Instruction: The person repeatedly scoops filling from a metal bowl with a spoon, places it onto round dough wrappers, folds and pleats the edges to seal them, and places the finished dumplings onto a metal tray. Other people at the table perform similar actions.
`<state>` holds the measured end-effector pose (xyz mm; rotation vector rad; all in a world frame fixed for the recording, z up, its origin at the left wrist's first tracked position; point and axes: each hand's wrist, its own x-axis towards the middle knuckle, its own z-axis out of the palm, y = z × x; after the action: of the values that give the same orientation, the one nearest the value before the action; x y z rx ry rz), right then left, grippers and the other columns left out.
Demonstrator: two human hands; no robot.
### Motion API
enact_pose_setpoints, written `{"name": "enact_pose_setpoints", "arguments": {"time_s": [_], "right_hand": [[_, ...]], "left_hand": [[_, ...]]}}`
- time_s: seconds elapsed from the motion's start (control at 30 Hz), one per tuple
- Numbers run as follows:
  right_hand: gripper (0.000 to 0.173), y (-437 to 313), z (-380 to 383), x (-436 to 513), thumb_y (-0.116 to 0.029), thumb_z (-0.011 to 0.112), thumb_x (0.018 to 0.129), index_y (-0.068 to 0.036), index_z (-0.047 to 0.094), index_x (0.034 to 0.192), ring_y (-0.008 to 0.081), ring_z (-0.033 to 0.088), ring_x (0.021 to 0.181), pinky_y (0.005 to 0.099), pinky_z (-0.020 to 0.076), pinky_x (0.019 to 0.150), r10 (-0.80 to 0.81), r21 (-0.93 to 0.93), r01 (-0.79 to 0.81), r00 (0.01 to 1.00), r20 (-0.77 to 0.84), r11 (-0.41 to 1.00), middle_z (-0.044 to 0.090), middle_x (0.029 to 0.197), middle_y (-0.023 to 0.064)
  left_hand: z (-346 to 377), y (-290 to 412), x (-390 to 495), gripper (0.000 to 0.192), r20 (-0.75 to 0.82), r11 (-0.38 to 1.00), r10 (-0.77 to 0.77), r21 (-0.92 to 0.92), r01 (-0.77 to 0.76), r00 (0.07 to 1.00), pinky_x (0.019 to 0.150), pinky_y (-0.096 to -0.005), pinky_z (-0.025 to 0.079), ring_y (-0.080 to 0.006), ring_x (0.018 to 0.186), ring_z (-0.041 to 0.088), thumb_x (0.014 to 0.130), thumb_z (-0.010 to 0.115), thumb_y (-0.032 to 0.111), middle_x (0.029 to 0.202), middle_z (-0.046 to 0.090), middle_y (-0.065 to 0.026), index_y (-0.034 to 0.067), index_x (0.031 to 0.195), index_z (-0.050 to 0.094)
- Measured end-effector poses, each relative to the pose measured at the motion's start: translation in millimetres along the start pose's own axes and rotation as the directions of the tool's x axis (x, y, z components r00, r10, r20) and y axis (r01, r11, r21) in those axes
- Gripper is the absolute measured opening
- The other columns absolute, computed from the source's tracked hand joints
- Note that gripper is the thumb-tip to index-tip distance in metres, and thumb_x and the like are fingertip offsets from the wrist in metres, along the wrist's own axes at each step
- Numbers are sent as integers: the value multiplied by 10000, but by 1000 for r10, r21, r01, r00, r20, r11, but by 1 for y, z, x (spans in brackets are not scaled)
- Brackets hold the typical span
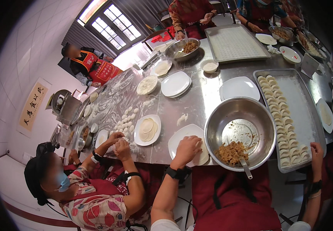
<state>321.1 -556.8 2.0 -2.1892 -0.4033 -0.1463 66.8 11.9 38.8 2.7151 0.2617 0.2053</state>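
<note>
My left hand (188, 148) rests on a stack of round dough wrappers (203, 156) on a white square plate (175, 141); its fingertips touch the wrappers, and whether they grip one is hidden. Over the right rim of a metal tray (322, 138) is my right hand (316, 156), fingers loosely curled, nothing visible in them. Folded dumplings (285, 132) line the tray's left side in rows, the nearest ones left of that hand. Between my hands stands a large steel bowl (240, 109) with minced filling (233, 152) and a metal-handled utensil (246, 169) in it.
To the left, a co-worker's hands (122, 145) are near a plate of wrappers (146, 130) and small dough pieces (126, 121). Stacked white plates (175, 83), another plate (240, 88), a flour bowl (147, 85) and a large tray (236, 43) lie farther back. Other people work across the table.
</note>
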Motion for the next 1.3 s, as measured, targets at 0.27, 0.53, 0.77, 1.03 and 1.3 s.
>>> {"name": "enact_pose_setpoints", "arguments": {"time_s": [0.27, 0.53, 0.77, 1.03, 1.3], "right_hand": [[76, -106, 28, -47, 12, 541, 849, 35, 587, 905, 255, 584, 807, 307, 452, 758, -244, 35, 242, 967, 74, 970, 594, 859, 144], [151, -177, 83, -69, 12, 615, 766, -10, 614, 915, 317, 587, 838, 379, 467, 766, -440, 191, 410, 884, 158, 892, 608, 882, 148], [486, -225, 118, -75, -55, 751, 610, -55, 598, 1072, 343, 535, 938, 459, 418, 848, -687, 80, 698, 668, 287, 712, 566, 1010, 126], [311, -239, 137, -71, -84, 758, 600, -133, 688, 898, 266, 529, 834, 421, 399, 800, -724, 124, 728, 617, 309, 674, 555, 838, 38], [206, -247, 143, -63, -122, 758, 634, -144, 689, 827, 225, 525, 779, 411, 394, 790, -802, 145, 812, 501, 326, 566, 553, 765, 12]], "left_hand": [[15, 7, -28, 325, -139, 999, 40, -10, -42, 990, 900, -426, 465, -369, 1076, 562, 768, 624, 58, 1190, 603, -172, 66, 1092, 595], [19, 9, -29, 269, -233, 995, 38, 96, -16, 972, 737, -416, 464, -311, 869, 579, 715, 645, 51, 955, 621, -89, 97, 976, 599], [16, 10, -26, 188, -220, 998, -8, 61, 22, 976, 728, -425, 447, -316, 828, 561, 760, 573, 83, 832, 586, -110, 93, 940, 626], [0, 2, -35, 125, -423, 997, -69, -56, 50, 904, 727, -422, 464, -314, 849, 572, 686, 674, 56, 846, 598, -102, 84, 789, 610], [-33, 17, -59, 137, -537, 884, -400, -441, 157, 743, 617, -358, 482, -297, 677, 612, 773, 717, 118, 720, 627, -113, 41, 852, 636]]}}
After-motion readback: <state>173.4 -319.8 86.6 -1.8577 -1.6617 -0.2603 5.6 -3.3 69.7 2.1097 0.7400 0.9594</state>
